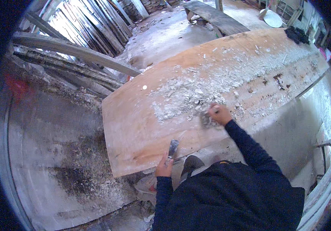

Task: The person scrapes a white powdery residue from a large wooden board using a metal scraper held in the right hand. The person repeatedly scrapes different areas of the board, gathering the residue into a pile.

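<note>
My left hand (164,168) is closed round the handle of a putty knife (174,145), its metal blade pointing up and away over the near edge of a large wooden board (125,115). My right hand (219,114) is closed on a grey tool (206,121), smeared by motion, so its kind is hard to make out. That tool is at the near side of a spread of whitish flakes and crumbs (184,96) lying along the middle of the board. A small round white spot (144,87) shows left of the flakes.
A black tangled bundle (297,35) lies on the board's far right end. Wooden beams (77,52) lean at the left, before upright planks (92,27). Beyond the board stands a dark bench (215,18). White flakes and dark stains mark the floor (80,177) at the left.
</note>
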`<action>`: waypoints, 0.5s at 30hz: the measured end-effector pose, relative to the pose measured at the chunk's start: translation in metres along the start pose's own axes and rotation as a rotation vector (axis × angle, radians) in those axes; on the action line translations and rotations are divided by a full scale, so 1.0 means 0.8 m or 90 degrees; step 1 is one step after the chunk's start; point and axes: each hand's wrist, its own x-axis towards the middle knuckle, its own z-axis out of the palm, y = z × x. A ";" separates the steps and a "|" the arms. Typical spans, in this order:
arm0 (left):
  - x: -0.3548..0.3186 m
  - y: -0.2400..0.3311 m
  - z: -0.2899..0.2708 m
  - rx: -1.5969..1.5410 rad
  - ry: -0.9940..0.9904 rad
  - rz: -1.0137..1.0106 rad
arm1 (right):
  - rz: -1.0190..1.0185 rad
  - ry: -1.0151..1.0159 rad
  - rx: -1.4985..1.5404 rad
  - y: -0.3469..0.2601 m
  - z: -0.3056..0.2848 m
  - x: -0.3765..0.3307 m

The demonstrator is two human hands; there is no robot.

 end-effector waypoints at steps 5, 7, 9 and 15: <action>0.010 -0.005 0.006 -0.035 -0.078 -0.062 | 0.040 0.106 -0.224 0.035 -0.130 0.031; 0.022 0.006 0.003 -0.035 -0.062 0.016 | 0.016 0.163 -0.325 0.047 -0.164 0.030; 0.040 0.019 -0.003 -0.007 -0.079 0.041 | 0.005 0.241 -0.308 0.038 -0.175 0.023; 0.080 0.017 -0.013 0.100 -0.083 0.008 | 0.029 -0.047 0.306 -0.027 0.000 -0.041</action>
